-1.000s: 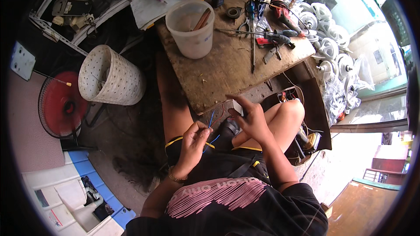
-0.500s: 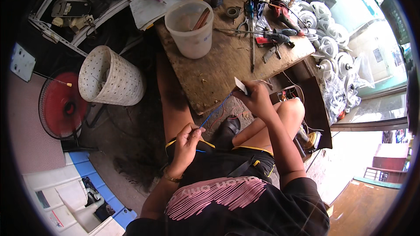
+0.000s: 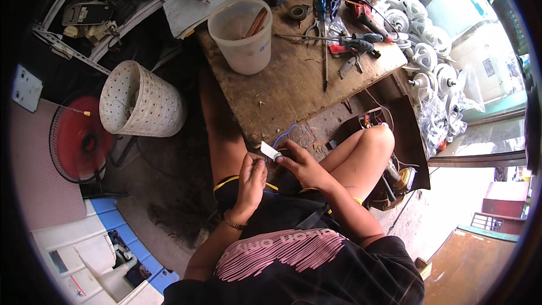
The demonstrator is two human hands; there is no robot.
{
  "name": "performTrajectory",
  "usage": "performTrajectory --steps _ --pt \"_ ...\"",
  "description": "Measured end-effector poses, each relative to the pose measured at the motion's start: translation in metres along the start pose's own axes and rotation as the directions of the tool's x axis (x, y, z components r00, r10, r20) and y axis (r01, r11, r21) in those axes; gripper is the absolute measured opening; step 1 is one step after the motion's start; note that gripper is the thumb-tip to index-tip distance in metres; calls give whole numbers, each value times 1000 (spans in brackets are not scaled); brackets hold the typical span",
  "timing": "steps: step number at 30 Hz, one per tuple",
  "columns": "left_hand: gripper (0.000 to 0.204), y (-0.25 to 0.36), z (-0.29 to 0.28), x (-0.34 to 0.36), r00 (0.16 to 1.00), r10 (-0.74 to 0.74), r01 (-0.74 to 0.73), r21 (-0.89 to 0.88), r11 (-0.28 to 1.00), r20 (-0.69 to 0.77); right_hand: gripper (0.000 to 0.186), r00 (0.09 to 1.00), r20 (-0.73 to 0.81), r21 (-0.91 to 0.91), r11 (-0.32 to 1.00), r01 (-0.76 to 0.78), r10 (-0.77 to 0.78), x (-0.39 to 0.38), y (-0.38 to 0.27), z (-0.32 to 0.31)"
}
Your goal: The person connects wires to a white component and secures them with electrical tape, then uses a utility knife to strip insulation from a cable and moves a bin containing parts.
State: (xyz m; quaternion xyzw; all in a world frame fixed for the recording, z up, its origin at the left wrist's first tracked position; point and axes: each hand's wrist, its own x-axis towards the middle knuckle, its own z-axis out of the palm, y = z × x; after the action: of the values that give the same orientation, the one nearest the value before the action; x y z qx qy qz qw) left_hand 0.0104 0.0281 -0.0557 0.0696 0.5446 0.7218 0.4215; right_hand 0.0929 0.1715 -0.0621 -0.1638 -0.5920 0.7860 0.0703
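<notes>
My left hand is closed, thumb and fingers pinched together above my lap. A thin blue wire bows up beyond my hands and runs down toward those pinched fingertips, where its end is hidden. My right hand grips a flat white blade-like piece with a slanted end, pointing toward the left hand. The two hands are close together but apart, just short of the wooden table's near corner. Whether the wire touches the white piece is not visible.
On the wooden table stand a translucent bucket, a tape roll, pliers, screwdrivers and a red power drill. A perforated white basket and red fan are at left. White wheel-like parts pile up at right.
My right hand has come down and left with the white piece, close to my left hand. The blue wire, earlier stretched straight between the hands, now bends in a loose loop.
</notes>
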Motion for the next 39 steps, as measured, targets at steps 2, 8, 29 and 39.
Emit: performTrajectory --steps 2,8,29,39 --pt "6 -1 -4 -2 998 35 -36 15 999 45 21 999 40 26 999 -20 19 3 -9 3" --pt "8 4 4 -8 980 197 -199 180 963 30 21 992 119 61 996 -58 51 1 -16 13" --pt "2 21 6 -23 965 235 -261 321 910 118 13 992 54 154 980 -122 115 -6 -18 12" --pt "6 9 -10 -29 972 222 -237 380 894 82 15 992 43 179 976 -122 116 -6 -16 13"
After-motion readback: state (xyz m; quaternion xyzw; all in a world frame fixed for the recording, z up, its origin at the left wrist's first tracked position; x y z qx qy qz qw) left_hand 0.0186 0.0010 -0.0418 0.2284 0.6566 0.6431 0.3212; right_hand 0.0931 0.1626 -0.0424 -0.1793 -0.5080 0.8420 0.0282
